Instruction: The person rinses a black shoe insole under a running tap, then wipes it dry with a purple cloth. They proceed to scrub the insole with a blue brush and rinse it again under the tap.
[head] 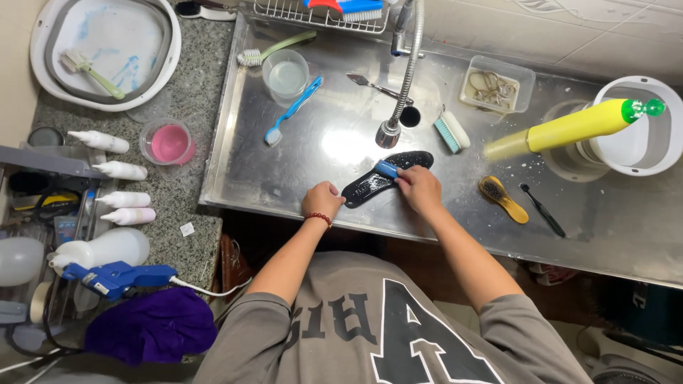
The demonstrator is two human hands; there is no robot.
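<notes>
- The left hand (pixel 322 200) is pressing down on the near end of a black insole (pixel 384 177), its fingers curled narrow over that end and pinning it to the steel surface (pixel 605 220).
- The right hand (pixel 420 188) is closing its fingers around a small blue brush (pixel 386 169), holding it against the middle of the insole.
- The insole is lying flat and slanted between the two hands, speckled with white suds, its far tip pointing away from the right fingers toward the tap (pixel 398 85).
- The tap's spout is hanging just beyond the insole, above the left and right fingers.
- A teal scrub brush (pixel 451 131) is lying a little beyond the right fingers, near the drain hole (pixel 410 116).
- A wooden brush (pixel 502 198) and a black toothbrush (pixel 542 209) are resting to the right of the right fingers, apart from them.
- A yellow bottle (pixel 569 128) with a green cap is leaning farther right, against a white bucket (pixel 658 153).
- A blue toothbrush (pixel 292 111) and a clear cup (pixel 285 75) are sitting beyond the left fingers.
- A pink tub (pixel 169 143) and several white squeeze bottles (pixel 117 171) are standing well left of the left fingers, on the stone counter (pixel 192 92).
- A red bead bracelet (pixel 318 217) is circling the left wrist.
</notes>
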